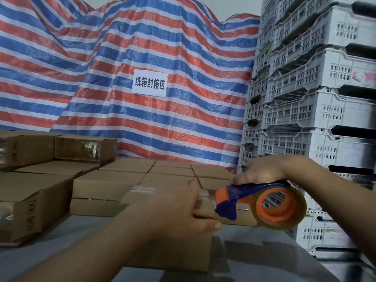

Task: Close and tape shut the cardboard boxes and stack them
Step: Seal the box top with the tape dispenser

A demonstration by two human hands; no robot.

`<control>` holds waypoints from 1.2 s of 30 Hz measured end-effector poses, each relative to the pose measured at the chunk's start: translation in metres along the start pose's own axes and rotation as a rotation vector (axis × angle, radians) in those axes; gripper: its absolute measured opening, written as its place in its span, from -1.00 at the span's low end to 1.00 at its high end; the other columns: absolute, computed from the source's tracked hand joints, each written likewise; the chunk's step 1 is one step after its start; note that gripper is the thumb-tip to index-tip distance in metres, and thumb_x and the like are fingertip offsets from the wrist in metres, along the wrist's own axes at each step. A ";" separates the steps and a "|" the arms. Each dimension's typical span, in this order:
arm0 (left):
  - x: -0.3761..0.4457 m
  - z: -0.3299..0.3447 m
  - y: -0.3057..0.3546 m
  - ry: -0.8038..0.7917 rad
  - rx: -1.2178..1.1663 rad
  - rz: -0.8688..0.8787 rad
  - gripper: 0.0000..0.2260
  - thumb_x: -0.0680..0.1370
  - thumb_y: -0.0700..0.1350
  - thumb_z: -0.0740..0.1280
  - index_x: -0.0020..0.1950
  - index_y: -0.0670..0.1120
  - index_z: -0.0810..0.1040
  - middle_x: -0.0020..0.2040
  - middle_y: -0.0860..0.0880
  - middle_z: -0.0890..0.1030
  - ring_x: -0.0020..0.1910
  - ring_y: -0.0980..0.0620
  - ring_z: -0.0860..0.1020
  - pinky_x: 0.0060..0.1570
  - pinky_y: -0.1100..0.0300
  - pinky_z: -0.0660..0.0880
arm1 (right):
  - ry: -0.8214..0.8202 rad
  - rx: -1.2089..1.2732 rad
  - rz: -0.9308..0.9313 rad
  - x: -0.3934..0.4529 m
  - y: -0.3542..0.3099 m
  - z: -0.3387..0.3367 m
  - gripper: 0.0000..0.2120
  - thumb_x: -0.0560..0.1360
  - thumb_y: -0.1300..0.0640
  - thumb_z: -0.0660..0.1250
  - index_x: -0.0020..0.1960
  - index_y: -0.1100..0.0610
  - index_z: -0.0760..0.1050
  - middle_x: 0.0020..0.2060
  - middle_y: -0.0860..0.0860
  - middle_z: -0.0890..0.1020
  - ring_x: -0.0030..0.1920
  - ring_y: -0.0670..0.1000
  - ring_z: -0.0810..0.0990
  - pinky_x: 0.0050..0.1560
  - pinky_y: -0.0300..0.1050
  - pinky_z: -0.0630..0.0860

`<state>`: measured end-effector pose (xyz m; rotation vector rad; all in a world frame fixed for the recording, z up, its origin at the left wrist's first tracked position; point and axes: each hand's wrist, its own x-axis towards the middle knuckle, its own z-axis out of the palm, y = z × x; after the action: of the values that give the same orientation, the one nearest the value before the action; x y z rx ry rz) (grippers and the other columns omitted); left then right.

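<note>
Closed box (pixel 183 247) under left hand (pixel 179 208), tape dispenser (pixel 262 202) in right hand (pixel 262 169)

Single head cam, wide-angle, looking forward and slightly down over a grey table (pixel 254 247), close on both forearms at bottom of frame. Faces a striped tarp (pixel 142 47) backdrop straight ahead; stacked grey crates (pixel 317 110) fill the right edge. No second view, so no overlap.

Your box (pixel 175 249) was matt brown cardboard, clear glossy tape on seam. Your dispenser (pixel 254 197): smooth blue and orange plastic, shiny translucent tape roll (pixel 299 214). Surface (pixel 61 251) looked smooth grey. Tarp (pixel 142 47) was woven, crinkled, slight sheen. Crates (pixel 317 110): matt grey perforated plastic.
</note>
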<state>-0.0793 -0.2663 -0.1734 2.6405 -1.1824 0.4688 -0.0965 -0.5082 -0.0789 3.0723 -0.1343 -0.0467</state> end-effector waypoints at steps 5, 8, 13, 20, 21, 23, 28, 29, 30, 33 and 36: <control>0.005 0.008 0.000 -0.051 0.032 0.082 -0.41 0.52 0.39 0.13 0.50 0.28 0.07 0.44 0.06 0.33 0.22 0.07 0.45 0.13 0.17 0.39 | 0.011 -0.013 -0.018 -0.003 0.002 -0.005 -0.46 0.50 -0.41 0.20 -0.31 0.01 0.60 -0.45 -0.07 0.61 -0.42 -0.11 0.57 -0.10 -0.06 0.56; 0.006 0.010 -0.001 -0.040 0.071 0.085 -0.42 0.52 0.41 0.08 0.50 0.26 0.12 0.38 0.07 0.38 0.23 0.04 0.43 0.19 0.10 0.40 | 0.032 0.171 -0.129 -0.018 0.015 -0.009 -0.52 0.60 -0.27 0.18 -0.44 -0.28 0.58 -0.55 -0.18 0.57 -0.55 -0.23 0.50 -0.36 -0.37 0.43; 0.005 0.010 -0.002 -0.026 0.076 0.087 -0.40 0.51 0.43 0.06 0.50 0.26 0.09 0.38 0.06 0.38 0.22 0.05 0.43 0.17 0.11 0.40 | 0.004 0.402 -0.212 -0.025 0.027 -0.010 -0.57 0.62 -0.19 0.20 -0.39 -0.44 0.55 -0.51 -0.23 0.60 -0.52 -0.26 0.54 -0.44 -0.49 0.38; 0.005 0.010 0.003 -0.007 0.059 0.086 -0.45 0.53 0.38 0.10 0.47 0.21 0.20 0.24 0.06 0.46 0.10 0.08 0.46 0.10 0.12 0.44 | 0.113 -0.134 -0.102 -0.020 -0.012 -0.005 -0.62 0.49 -0.34 0.22 -0.30 -0.16 0.62 -0.49 -0.13 0.61 -0.48 -0.18 0.56 -0.35 -0.17 0.41; 0.004 0.010 0.002 -0.003 0.055 0.081 -0.45 0.53 0.38 0.10 0.48 0.22 0.19 0.27 0.06 0.45 0.13 0.07 0.46 0.12 0.12 0.44 | 0.156 -0.343 -0.051 -0.018 -0.020 0.000 -0.56 0.46 -0.33 0.24 -0.27 0.00 0.60 -0.43 -0.08 0.61 -0.42 -0.11 0.58 -0.33 -0.14 0.43; 0.002 0.012 0.000 0.003 0.069 0.058 -0.41 0.53 0.40 0.08 0.51 0.22 0.14 0.36 0.06 0.40 0.23 0.05 0.43 0.20 0.10 0.39 | 0.176 -0.749 -0.009 -0.013 -0.024 0.019 -0.63 0.49 -0.24 0.26 -0.23 0.06 0.47 -0.28 -0.05 0.57 -0.30 -0.01 0.53 -0.28 -0.11 0.45; 0.003 0.015 -0.002 0.012 0.111 0.062 -0.40 0.52 0.42 0.06 0.51 0.23 0.13 0.44 0.05 0.35 0.32 0.04 0.39 0.22 0.12 0.34 | 0.154 -0.428 -0.070 -0.017 0.006 0.052 -0.63 0.59 -0.27 0.10 -0.25 -0.05 0.32 -0.31 -0.13 0.48 -0.32 -0.14 0.43 -0.36 -0.19 0.23; 0.004 0.015 -0.002 0.001 0.116 0.057 -0.40 0.52 0.41 0.06 0.52 0.22 0.13 0.47 0.04 0.32 0.36 0.02 0.36 0.26 0.10 0.32 | 0.117 -0.320 -0.084 -0.017 0.012 0.054 -0.65 0.60 -0.26 0.10 -0.24 -0.08 0.32 -0.30 -0.16 0.49 -0.32 -0.19 0.45 -0.35 -0.23 0.25; 0.005 0.015 -0.002 -0.003 0.122 0.054 -0.40 0.53 0.41 0.07 0.52 0.22 0.12 0.49 0.05 0.29 0.40 0.02 0.33 0.30 0.07 0.30 | 0.067 -0.206 -0.092 -0.014 0.019 0.058 -0.68 0.61 -0.26 0.10 -0.21 -0.11 0.35 -0.28 -0.18 0.50 -0.31 -0.22 0.48 -0.34 -0.27 0.27; 0.005 0.013 -0.002 0.015 0.127 0.068 -0.43 0.53 0.40 0.09 0.49 0.22 0.17 0.48 0.09 0.31 0.38 0.05 0.34 0.28 0.10 0.31 | -0.073 0.076 -0.022 -0.001 0.040 0.064 -0.69 0.61 -0.30 0.13 -0.09 -0.15 0.50 -0.19 -0.20 0.60 -0.21 -0.25 0.58 -0.17 -0.35 0.41; 0.007 0.010 0.002 0.020 0.114 0.100 -0.53 0.54 0.36 0.12 0.38 0.19 0.32 0.25 0.11 0.46 0.15 0.13 0.47 0.12 0.20 0.40 | -0.204 0.312 0.102 0.008 0.054 0.058 -0.55 0.59 -0.32 0.17 -0.01 0.03 0.59 -0.30 -0.09 0.68 -0.31 -0.12 0.63 -0.17 -0.23 0.53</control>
<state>-0.0743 -0.2755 -0.1803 2.6727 -1.3242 0.5959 -0.0949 -0.5667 -0.1329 3.3571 -0.3396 -0.3685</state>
